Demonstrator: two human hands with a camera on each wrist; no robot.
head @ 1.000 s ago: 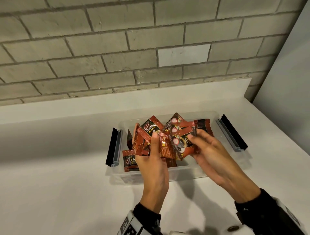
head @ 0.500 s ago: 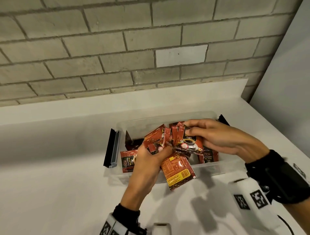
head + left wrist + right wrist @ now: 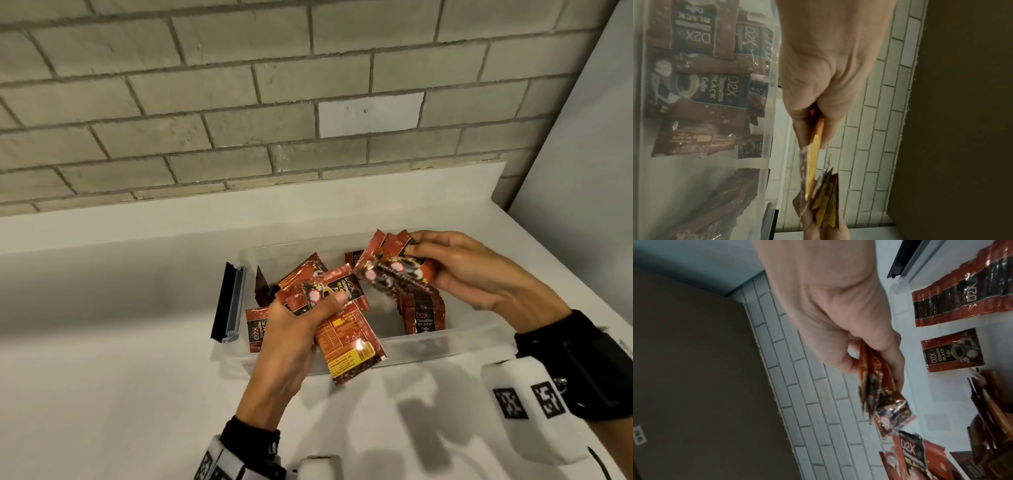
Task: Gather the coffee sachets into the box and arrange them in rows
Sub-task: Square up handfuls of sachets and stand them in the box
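A clear plastic box (image 3: 445, 346) stands on the white counter. My left hand (image 3: 301, 318) grips a fanned bunch of red coffee sachets (image 3: 346, 329) over the box's front left part; the same bunch (image 3: 818, 186) shows edge-on in the left wrist view. My right hand (image 3: 445, 267) pinches a smaller stack of sachets (image 3: 387, 260) above the box's back right, also seen as sachets (image 3: 875, 386) in the right wrist view. A tidy row of sachets (image 3: 423, 313) stands against the right side of the box. One sachet (image 3: 255, 329) lies at the front left.
A black and grey lid clip (image 3: 228, 303) sticks out from the box's left end. A grey brick wall (image 3: 239, 102) rises behind the counter's raised back ledge. A plain wall (image 3: 582, 154) closes the right side. Bare white counter (image 3: 102, 377) spreads to the left and front.
My right hand has pulled a few sachets away from the left hand's bunch and carried them up and to the right. The left hand stays low over the box's front.
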